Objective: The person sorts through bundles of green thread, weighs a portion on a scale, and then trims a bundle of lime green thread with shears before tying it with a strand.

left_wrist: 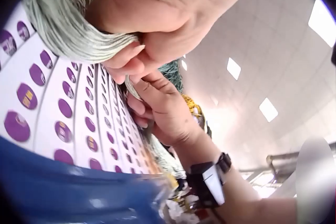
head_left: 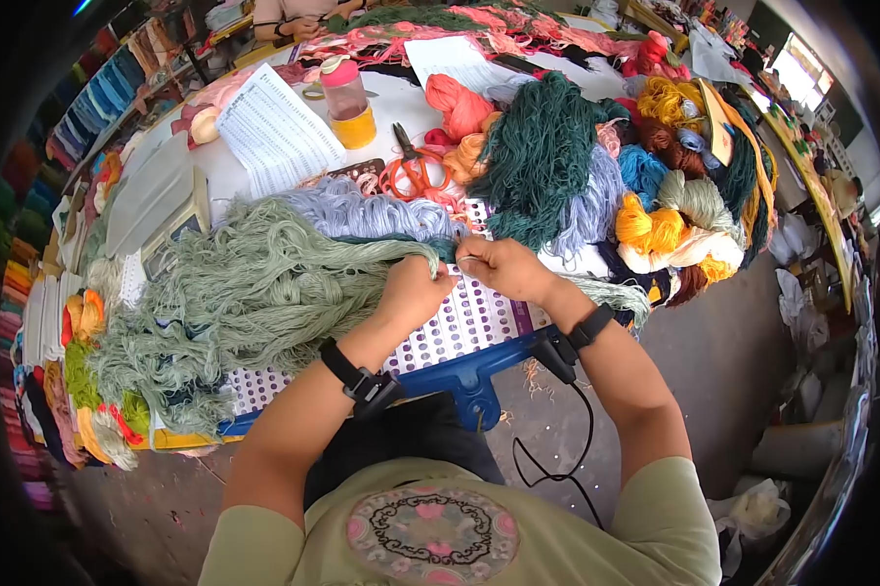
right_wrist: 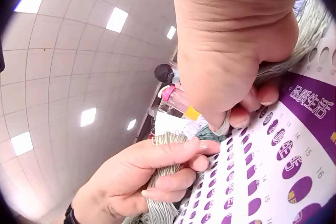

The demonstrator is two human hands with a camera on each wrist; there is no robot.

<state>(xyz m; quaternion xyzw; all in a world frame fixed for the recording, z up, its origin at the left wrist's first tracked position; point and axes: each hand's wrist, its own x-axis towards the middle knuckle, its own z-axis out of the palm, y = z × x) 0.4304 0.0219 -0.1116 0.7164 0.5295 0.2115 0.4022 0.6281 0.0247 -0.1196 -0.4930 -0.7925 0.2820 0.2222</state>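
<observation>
My left hand (head_left: 416, 293) grips a thick pale green thread skein (head_left: 293, 259), which spreads over the board to the left. In the right wrist view, its strands (right_wrist: 167, 169) pass between the curled fingers and the thumb. Close beside it, my right hand (head_left: 506, 269) pinches a thin bundle of pale green thread (right_wrist: 224, 125) between thumb and fingers. More pale strands (right_wrist: 310, 32) trail out behind that hand. Both hands are over a white board with rows of purple dots (head_left: 460, 317), fingertips almost meeting. Part of the thread is hidden inside the right hand.
Lavender skeins (head_left: 381, 213), orange-handled scissors (head_left: 420, 168) and a dark green skein (head_left: 547, 146) lie beyond the hands. A pink-lidded bottle (head_left: 345, 103) stands near a printed sheet (head_left: 279, 132). A blue bar (head_left: 469, 381) runs along the near edge. Another person sits across the table.
</observation>
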